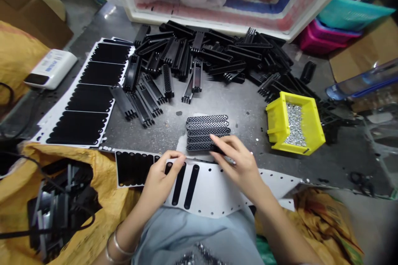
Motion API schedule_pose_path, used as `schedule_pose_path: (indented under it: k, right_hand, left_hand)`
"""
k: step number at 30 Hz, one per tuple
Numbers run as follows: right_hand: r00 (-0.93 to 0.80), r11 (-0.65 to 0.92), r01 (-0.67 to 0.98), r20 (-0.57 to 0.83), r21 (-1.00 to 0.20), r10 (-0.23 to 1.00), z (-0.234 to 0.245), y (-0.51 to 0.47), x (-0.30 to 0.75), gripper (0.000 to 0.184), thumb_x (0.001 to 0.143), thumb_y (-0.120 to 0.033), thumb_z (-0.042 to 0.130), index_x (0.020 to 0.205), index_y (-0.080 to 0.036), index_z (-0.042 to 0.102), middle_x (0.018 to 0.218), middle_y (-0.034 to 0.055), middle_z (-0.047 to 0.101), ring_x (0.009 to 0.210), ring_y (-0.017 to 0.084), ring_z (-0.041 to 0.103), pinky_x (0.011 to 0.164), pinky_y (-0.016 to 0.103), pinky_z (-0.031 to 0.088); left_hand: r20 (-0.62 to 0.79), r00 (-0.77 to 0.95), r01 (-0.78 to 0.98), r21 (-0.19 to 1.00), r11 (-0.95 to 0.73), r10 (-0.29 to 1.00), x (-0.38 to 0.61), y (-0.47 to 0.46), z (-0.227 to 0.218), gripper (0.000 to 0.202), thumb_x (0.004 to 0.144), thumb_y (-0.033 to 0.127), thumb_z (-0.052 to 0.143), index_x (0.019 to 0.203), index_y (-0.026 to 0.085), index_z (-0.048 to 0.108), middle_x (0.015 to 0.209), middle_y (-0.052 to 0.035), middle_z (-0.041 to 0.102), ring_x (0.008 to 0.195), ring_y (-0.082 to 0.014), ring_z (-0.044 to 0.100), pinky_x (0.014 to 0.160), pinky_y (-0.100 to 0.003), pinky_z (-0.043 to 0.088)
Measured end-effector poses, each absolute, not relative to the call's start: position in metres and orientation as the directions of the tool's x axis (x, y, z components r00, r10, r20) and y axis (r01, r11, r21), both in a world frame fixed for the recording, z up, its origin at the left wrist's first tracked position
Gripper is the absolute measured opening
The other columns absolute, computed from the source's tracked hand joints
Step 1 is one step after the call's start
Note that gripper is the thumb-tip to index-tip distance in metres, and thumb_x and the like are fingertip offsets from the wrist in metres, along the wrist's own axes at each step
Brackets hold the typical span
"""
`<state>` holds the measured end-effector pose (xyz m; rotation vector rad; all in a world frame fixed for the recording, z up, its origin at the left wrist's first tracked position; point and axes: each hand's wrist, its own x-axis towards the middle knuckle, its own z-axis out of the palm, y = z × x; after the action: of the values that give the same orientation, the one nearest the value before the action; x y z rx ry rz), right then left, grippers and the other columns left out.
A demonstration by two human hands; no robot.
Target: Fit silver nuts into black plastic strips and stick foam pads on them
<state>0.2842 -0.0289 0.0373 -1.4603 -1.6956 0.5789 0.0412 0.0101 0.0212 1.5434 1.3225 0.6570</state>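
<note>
The right grip (239, 169), half closed, sits on a small stack of black holey strips (207, 134), maybe holding one, and a slip could tip the stack; the left grip (163, 178) rests half closed on a white sheet (211, 192).

A cramped assembly workshop: a scuffed metal workbench (236, 103) carries heaps of black moulded parts (242, 51) and a yellow parts bin (276, 120) of small silver fasteners (295, 124), with a woven sack (108, 174) near left and cardboard boxes (370, 45) far right.
</note>
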Motion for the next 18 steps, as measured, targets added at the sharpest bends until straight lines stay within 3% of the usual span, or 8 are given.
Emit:
schedule_pose_path:
  k: [2, 5, 7, 12, 18]
  right_hand:
    - [-0.144, 0.364, 0.69, 0.375, -0.625, 0.916, 0.028, -0.014, 0.272, 0.028, 0.102, -0.02, 0.062, 0.129, -0.021, 0.069, 0.109, 0.0084, 0.072, 0.095, 0.02, 0.067, 0.079, 0.037, 0.051]
    - [-0.251, 0.473, 0.696, 0.434, -0.54, 0.865, 0.019, 0.001, 0.263, 0.012, 0.101, -0.025, 0.065, 0.106, -0.019, 0.075, 0.105, 0.0069, 0.077, 0.089, 0.019, 0.067, 0.074, 0.036, 0.047]
    - [-0.271, 0.495, 0.677, 0.441, -0.545, 0.856, 0.016, 0.005, 0.261, 0.012, 0.101, -0.026, 0.066, 0.101, -0.019, 0.076, 0.104, 0.0068, 0.078, 0.087, 0.019, 0.066, 0.074, 0.035, 0.047]
    - [-0.265, 0.475, 0.654, 0.409, -0.589, 0.873, 0.017, 0.008, 0.262, 0.013, 0.101, -0.024, 0.065, 0.102, -0.019, 0.077, 0.103, 0.0078, 0.078, 0.088, 0.02, 0.064, 0.075, 0.035, 0.051]
    - [-0.256, 0.457, 0.676, 0.398, -0.577, 0.881, 0.021, 0.009, 0.255, 0.014, 0.1, -0.024, 0.066, 0.1, -0.016, 0.078, 0.101, 0.0091, 0.076, 0.086, 0.02, 0.062, 0.072, 0.034, 0.052]
  left_hand:
    - [-0.143, 0.238, 0.447, 0.894, 0.023, 0.961, 0.041, 0.011, 0.017, 0.022, 0.098, 0.043, 0.06, 0.099, 0.025, 0.073, 0.098, 0.0005, 0.077, 0.092, -0.0182, 0.072, 0.084, -0.026, 0.053]
    - [-0.125, 0.227, 0.491, 0.871, -0.003, 0.966, 0.043, 0.013, 0.014, 0.023, 0.095, 0.043, 0.068, 0.109, 0.027, 0.074, 0.103, 0.001, 0.079, 0.088, -0.0183, 0.073, 0.079, -0.026, 0.054]
    - [-0.125, 0.215, 0.497, 0.868, 0.002, 0.969, 0.047, 0.016, 0.014, 0.024, 0.096, 0.043, 0.065, 0.111, 0.027, 0.074, 0.101, 0.0011, 0.079, 0.084, -0.0178, 0.073, 0.077, -0.025, 0.053]
    - [-0.144, 0.218, 0.431, 0.901, 0.037, 0.965, 0.058, 0.024, 0.017, 0.023, 0.101, 0.04, 0.059, 0.106, 0.025, 0.075, 0.105, 0.0006, 0.08, 0.098, -0.0189, 0.074, 0.086, -0.025, 0.053]
    - [-0.23, 0.253, 0.407, 0.907, 0.112, 0.94, 0.061, 0.033, 0.017, 0.02, 0.095, 0.039, 0.064, 0.085, 0.022, 0.07, 0.083, 0.0021, 0.075, 0.081, -0.0167, 0.069, 0.079, -0.026, 0.05]
